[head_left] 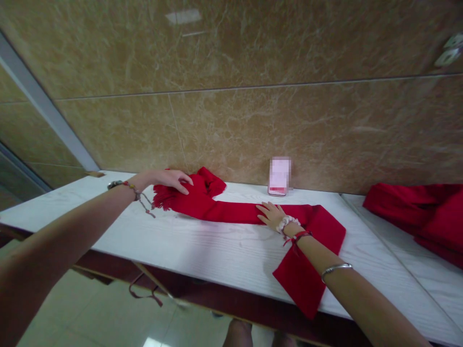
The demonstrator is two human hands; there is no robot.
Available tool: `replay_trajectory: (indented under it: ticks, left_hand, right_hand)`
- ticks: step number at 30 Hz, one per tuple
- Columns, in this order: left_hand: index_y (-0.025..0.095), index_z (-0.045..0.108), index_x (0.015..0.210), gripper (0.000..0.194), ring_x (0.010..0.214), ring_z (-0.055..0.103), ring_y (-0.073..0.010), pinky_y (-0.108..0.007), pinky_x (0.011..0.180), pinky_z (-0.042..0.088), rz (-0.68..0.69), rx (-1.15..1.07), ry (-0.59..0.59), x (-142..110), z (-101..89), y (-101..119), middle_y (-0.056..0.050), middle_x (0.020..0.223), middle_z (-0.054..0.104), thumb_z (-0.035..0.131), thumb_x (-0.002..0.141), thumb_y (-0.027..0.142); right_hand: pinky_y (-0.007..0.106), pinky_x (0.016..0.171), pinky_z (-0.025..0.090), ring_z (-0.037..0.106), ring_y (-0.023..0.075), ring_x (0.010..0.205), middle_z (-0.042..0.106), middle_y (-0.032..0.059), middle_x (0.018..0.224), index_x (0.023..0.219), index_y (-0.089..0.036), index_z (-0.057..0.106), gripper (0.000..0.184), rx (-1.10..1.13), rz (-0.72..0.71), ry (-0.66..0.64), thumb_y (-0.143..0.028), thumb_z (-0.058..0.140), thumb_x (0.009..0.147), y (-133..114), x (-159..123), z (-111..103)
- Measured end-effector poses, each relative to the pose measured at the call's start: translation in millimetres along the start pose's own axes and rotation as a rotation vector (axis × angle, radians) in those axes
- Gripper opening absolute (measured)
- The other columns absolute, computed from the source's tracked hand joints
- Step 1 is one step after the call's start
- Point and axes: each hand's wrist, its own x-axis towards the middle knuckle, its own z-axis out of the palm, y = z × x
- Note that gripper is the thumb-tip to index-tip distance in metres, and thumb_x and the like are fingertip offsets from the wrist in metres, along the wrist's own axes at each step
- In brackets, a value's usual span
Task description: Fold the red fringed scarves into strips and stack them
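Note:
A long red scarf [224,211] lies stretched across the white table [195,250], with a fringed end at the left and its other end hanging over the front edge. My left hand [172,180] rests flat on the scarf near the fringed end, fingers stretched out. My right hand [270,214] lies flat on the scarf's middle, fingers spread. Both wrists wear bracelets.
A pink phone [279,177] leans upright against the brown marble wall [253,106] behind the scarf. More red cloth [423,212] is piled on the adjoining table at the right. A tiled floor lies below the table's front edge.

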Motion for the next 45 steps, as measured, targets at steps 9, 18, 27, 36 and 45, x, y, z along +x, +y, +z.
replay_trajectory:
  ticks: [9,18,27,36,45]
  left_hand:
    - [0.017,0.065,0.087,0.029,0.075,0.055,-0.0161,-0.020,0.064,0.038,0.466,0.031,-0.032,23.8,53.2,191.2,-0.002,0.086,0.065,0.065,0.060,0.026]
    - [0.015,0.065,0.069,0.020,0.058,0.053,-0.0121,-0.020,0.056,0.037,0.656,-0.049,-0.136,59.1,127.0,237.2,-0.001,0.066,0.063,0.046,0.073,0.016]
    - [0.025,0.058,0.109,0.051,0.104,0.047,-0.0184,-0.025,0.091,0.030,0.952,-0.025,-0.166,71.8,127.2,212.5,-0.002,0.116,0.055,0.057,0.062,0.008]
    - [0.018,0.063,0.079,0.016,0.075,0.053,-0.0129,-0.021,0.073,0.038,0.841,-0.231,-0.165,91.1,131.7,221.7,0.001,0.081,0.062,0.053,0.069,0.012]
    - [0.014,0.057,0.062,0.008,0.061,0.048,-0.0111,-0.022,0.060,0.037,0.608,-0.446,-0.092,118.7,148.2,261.8,0.003,0.062,0.055,0.063,0.060,0.018]
  right_hand:
    - [0.036,0.094,0.039,0.053,0.0215,0.105,0.059,0.0111,0.113,0.108,-0.015,0.059,0.032,0.323,-0.123,0.020,-0.020,0.045,0.080,40.5,-66.1,-39.1]
    - [0.037,0.092,0.039,0.047,0.0211,0.105,0.054,0.0096,0.112,0.113,-0.020,0.056,0.037,0.251,-0.238,-0.094,-0.020,0.054,0.077,66.8,-132.3,-29.7]
    - [0.035,0.079,0.043,0.049,0.0196,0.088,0.053,0.0071,0.093,0.078,-0.018,0.060,0.012,0.250,-0.223,0.041,-0.009,0.056,0.070,62.8,-120.3,-22.1]
    - [0.036,0.083,0.043,0.054,0.0182,0.091,0.062,0.0048,0.086,0.076,-0.021,0.058,0.017,0.462,-0.265,0.139,-0.011,0.043,0.076,68.3,-143.0,-33.9]
    - [0.035,0.079,0.047,0.058,0.0187,0.085,0.065,0.0045,0.080,0.075,-0.023,0.063,0.022,0.633,-0.191,0.343,-0.033,0.044,0.081,74.9,-152.5,-43.6]
